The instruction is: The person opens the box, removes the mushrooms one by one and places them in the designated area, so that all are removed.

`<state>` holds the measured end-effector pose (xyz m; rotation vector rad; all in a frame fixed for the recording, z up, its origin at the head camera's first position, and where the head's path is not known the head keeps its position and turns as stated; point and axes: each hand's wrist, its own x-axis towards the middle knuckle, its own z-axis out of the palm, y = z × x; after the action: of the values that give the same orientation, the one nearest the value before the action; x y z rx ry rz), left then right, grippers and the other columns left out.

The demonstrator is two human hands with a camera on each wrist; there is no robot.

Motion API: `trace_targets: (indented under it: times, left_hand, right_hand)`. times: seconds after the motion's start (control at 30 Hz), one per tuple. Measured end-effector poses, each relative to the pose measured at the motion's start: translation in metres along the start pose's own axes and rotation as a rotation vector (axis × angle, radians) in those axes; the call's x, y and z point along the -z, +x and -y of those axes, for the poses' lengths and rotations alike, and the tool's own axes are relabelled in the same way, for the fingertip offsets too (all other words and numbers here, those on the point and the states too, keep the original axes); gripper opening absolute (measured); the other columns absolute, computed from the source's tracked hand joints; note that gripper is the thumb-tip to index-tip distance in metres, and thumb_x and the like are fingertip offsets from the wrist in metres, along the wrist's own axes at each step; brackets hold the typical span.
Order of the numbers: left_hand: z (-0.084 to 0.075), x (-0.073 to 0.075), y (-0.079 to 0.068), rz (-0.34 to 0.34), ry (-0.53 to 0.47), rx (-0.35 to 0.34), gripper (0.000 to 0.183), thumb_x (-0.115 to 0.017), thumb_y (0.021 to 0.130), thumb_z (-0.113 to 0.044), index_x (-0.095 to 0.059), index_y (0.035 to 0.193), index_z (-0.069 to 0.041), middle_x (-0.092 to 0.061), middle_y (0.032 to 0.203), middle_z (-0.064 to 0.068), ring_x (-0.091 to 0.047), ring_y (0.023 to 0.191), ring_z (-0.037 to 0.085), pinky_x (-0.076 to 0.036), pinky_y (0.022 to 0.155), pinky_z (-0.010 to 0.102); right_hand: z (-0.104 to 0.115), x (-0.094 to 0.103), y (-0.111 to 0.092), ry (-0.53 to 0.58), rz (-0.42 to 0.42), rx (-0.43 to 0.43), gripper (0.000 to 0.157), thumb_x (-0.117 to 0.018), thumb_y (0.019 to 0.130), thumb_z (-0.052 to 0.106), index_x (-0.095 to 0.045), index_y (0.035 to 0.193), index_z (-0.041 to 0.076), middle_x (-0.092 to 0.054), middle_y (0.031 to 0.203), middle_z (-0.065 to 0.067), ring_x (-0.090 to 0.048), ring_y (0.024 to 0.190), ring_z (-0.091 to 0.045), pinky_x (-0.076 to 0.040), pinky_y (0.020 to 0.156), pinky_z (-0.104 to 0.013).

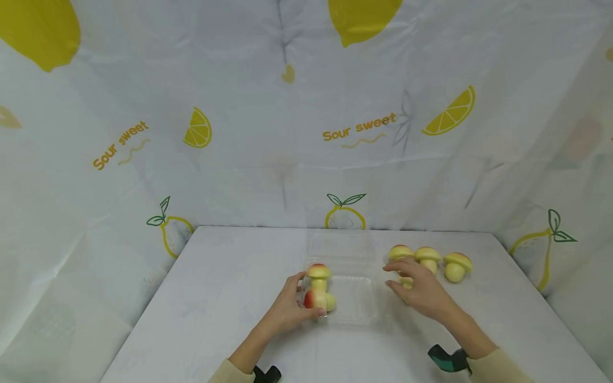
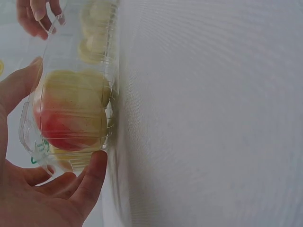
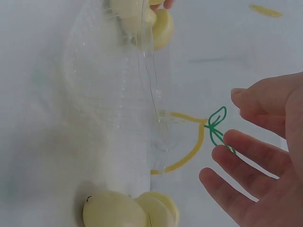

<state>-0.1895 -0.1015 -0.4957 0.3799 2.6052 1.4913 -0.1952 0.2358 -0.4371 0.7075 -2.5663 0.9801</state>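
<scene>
Your left hand (image 1: 289,307) grips the clear box (image 1: 356,299) at its left side, with two mushrooms (image 1: 314,299) inside. Your right hand (image 1: 423,292) hovers, fingers spread, near loose mushrooms (image 1: 457,261).

Wht tabletop (image 1: 225,287), creased lt-gray backdrop (image 1: 239,197) behind, yel. lemon prints (image 1: 365,18), orange "Sour sweet" lettering (image 1: 363,127)

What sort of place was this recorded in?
Probably a makeshift recording booth: a lemon-print sheet surrounds the back and sides of a white table, which holds mushroom-shaped pieces and a clear plastic container.
</scene>
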Motion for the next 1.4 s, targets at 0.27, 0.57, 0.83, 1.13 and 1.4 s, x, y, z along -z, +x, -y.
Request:
trace_targets:
  times: [0.27, 0.57, 0.83, 1.13, 1.4]
  left_hand:
    - [-0.001, 0.0, -0.001, 0.003, 0.005, 0.01, 0.105, -0.088, 0.076, -0.045, -0.031, 0.155, -0.004, -0.041, 0.149, 0.016, -0.05, 0.129, 0.034, -0.05, 0.092, 0.048]
    - [0.0, 0.0, 0.0, 0.005, -0.008, 0.007, 0.105, -0.088, 0.076, -0.044, -0.031, 0.155, -0.004, -0.042, 0.148, 0.016, -0.051, 0.127, 0.033, -0.05, 0.09, 0.046]
    - [-0.002, 0.0, 0.0, 0.002, -0.012, 0.011, 0.104, -0.089, 0.077, -0.042, -0.031, 0.155, -0.004, -0.041, 0.149, 0.018, -0.05, 0.13, 0.037, -0.051, 0.092, 0.049]
    - [-0.002, -0.001, 0.0, 0.007, -0.028, 0.01, 0.105, -0.089, 0.077, -0.043, -0.031, 0.155, -0.004, -0.041, 0.149, 0.018, -0.05, 0.129, 0.036, -0.051, 0.091, 0.048]
    - [-0.003, 0.0, 0.0, 0.004, -0.005, 0.002, 0.105, -0.089, 0.076, -0.044, -0.032, 0.155, -0.004, -0.041, 0.15, 0.018, -0.05, 0.129, 0.036, -0.051, 0.09, 0.045]
  right_hand:
    - [0.01, -0.009, 0.006, 0.024, -0.003, 0.069, 0.031, -0.08, 0.083, -0.002, -0.073, 0.111, 0.009, -0.07, 0.113, 0.0, -0.064, 0.104, -0.021, -0.057, 0.083, -0.038]
    - [0.022, -0.024, 0.014, 0.032, -0.011, 0.056, 0.029, -0.081, 0.084, 0.002, -0.073, 0.111, 0.009, -0.069, 0.113, -0.001, -0.066, 0.104, -0.022, -0.058, 0.083, -0.04]
    - [0.031, -0.038, 0.023, 0.066, 0.001, 0.047, 0.026, -0.079, 0.087, 0.003, -0.073, 0.111, 0.009, -0.069, 0.113, -0.002, -0.066, 0.105, -0.025, -0.057, 0.083, -0.042]
    - [0.037, -0.051, 0.035, 0.097, 0.016, -0.002, 0.025, -0.078, 0.088, 0.006, -0.073, 0.112, 0.007, -0.069, 0.112, -0.004, -0.067, 0.105, -0.028, -0.057, 0.085, -0.045]
    - [0.044, -0.061, 0.044, 0.149, 0.055, -0.051, 0.025, -0.076, 0.091, 0.009, -0.071, 0.116, 0.006, -0.068, 0.115, -0.008, -0.063, 0.106, -0.026, -0.056, 0.088, -0.046]
